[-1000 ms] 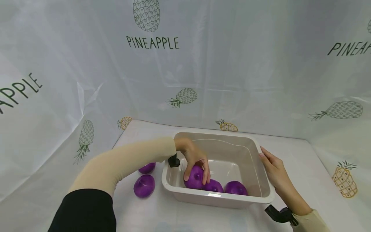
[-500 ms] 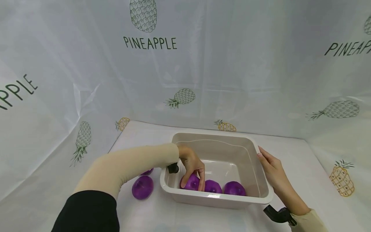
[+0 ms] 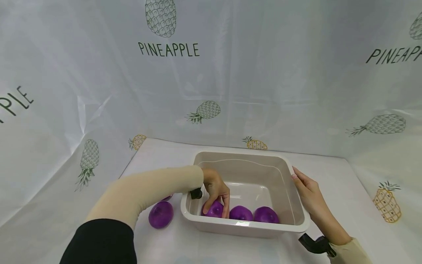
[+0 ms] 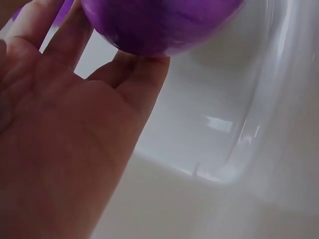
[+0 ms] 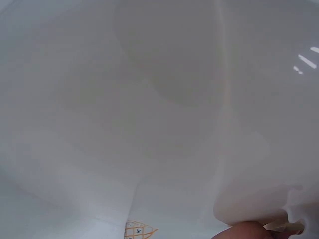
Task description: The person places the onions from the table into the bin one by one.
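A beige plastic bin (image 3: 244, 228) stands on the table. Reaching into its near left corner, my left hand (image 3: 215, 185) holds a glossy purple onion (image 3: 216, 209) between thumb and fingers. The left wrist view shows this onion (image 4: 164, 22) at the fingertips, low over the bin's floor. Along the near wall to its right sit two more purple onions, one in the middle (image 3: 241, 213) and one further right (image 3: 266, 215). My right hand (image 3: 308, 190) grips the bin's right rim, thumb on top. Only a bit of finger (image 5: 245, 232) shows in the right wrist view.
Left of the bin, a purple onion (image 3: 160, 215) lies on the white table (image 3: 230, 249). Behind it another onion (image 3: 166, 198) is mostly hidden by my left sleeve (image 3: 158, 183). A pineapple-print sheet (image 3: 263, 73) hangs along the back and sides.
My left hand has lowered the onion and shifted it left into the bin's near left corner, apart from the middle onion. The right hand stays on the rim.
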`<state>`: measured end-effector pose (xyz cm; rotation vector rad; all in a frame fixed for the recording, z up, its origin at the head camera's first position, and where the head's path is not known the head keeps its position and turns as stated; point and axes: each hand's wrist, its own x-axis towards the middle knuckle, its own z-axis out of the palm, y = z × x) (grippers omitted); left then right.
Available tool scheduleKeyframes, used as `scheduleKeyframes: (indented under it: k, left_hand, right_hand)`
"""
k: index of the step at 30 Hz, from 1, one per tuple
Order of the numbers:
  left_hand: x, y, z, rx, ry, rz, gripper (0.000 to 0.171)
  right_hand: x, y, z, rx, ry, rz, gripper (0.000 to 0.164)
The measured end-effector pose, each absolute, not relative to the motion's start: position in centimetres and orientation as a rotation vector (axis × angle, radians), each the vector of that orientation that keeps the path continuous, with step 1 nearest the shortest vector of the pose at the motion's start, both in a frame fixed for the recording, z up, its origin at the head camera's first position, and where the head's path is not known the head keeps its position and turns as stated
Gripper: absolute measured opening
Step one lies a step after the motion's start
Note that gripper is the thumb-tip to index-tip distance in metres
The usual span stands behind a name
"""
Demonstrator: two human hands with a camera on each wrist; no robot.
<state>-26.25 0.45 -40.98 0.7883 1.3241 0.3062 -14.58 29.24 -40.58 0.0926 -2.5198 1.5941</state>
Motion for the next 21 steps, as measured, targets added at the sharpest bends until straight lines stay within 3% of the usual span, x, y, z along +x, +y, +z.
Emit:
scheduleKeyframes:
  k: [21]
  left_hand:
    - [-25.29, 0.73, -41.35, 0.694, 1.494, 0.167, 0.061]
  right_hand:
    - [-14.66, 29.17, -40.61, 0.096, -2.507, 1.597, 0.052]
